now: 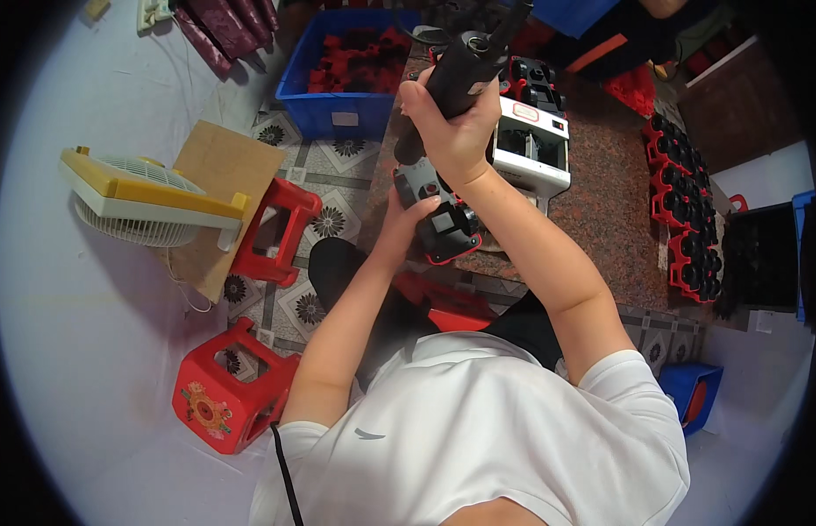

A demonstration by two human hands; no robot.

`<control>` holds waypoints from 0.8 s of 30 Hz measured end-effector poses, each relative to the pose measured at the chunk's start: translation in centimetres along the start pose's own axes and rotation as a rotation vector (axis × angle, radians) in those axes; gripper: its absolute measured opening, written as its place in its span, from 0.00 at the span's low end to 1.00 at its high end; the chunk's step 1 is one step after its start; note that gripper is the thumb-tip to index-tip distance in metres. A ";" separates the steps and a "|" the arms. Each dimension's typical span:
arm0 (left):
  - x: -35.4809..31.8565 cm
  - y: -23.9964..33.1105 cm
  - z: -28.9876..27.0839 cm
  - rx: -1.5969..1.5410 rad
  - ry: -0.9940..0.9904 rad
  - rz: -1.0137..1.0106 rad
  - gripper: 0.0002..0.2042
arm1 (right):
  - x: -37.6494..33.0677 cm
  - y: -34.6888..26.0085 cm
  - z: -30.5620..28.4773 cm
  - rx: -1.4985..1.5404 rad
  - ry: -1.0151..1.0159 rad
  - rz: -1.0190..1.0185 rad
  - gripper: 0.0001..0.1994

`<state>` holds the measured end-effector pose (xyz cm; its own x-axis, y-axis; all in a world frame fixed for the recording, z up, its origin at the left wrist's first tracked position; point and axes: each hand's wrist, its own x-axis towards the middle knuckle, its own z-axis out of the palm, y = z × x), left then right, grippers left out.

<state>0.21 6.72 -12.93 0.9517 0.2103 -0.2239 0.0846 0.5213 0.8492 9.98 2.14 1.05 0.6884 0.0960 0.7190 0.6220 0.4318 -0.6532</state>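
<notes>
My right hand (456, 136) is wrapped round a thick black electric screwdriver (465, 74), its lower end tilted down to the left. Below it, my left hand (406, 221) grips a toy car chassis (450, 235) in black and grey with a red edge, held over the table's near left edge. The thumb lies across its top. The screwdriver's tip is close to the chassis; whether the two touch I cannot tell. Just right of my right hand stands a white screw feeder (535, 167) with a dark opening.
More black chassis (538, 83) lie behind the feeder on the speckled brown table (605, 175). Rows of red-and-black parts (684, 206) line its right edge. A blue bin (333, 118) holds red and black pieces. Red stools (219, 399) and a yellow-white fan (149, 197) are at left.
</notes>
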 end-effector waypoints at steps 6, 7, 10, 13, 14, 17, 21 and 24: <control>0.5 0.0 -0.3 -0.005 -0.023 0.004 0.32 | -0.1 -0.8 1.0 0.050 0.000 0.146 0.21; 0.6 0.0 -0.2 0.002 -0.033 0.015 0.32 | -0.2 -0.4 1.0 0.042 0.002 0.142 0.21; 0.6 -0.4 -0.3 -0.012 -0.030 0.045 0.32 | -0.3 0.4 1.2 -0.122 -0.069 0.145 0.23; 0.4 -0.3 -0.1 0.020 0.021 0.061 0.32 | -0.6 0.7 1.7 -0.149 -0.099 0.134 0.23; 0.6 -0.7 -0.5 0.044 0.024 0.029 0.34 | -0.5 0.8 1.5 -0.158 -0.096 0.131 0.23; 0.9 -0.7 -0.6 0.120 0.002 0.066 0.36 | -0.6 1.2 1.3 -0.133 -0.084 0.159 0.23; 0.6 -0.2 -0.4 0.149 0.039 0.067 0.36 | -0.7 1.3 2.1 -0.086 -0.088 0.185 0.23; 0.8 -0.3 -0.2 0.126 0.018 0.086 0.36 | 0.3 1.1 2.2 -0.210 -0.095 0.102 0.21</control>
<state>0.91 6.89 -13.47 0.9515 0.2653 -0.1557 0.0408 0.3931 0.9186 10.04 4.58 1.03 0.7197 0.2176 0.6593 0.6216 0.2211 -0.7515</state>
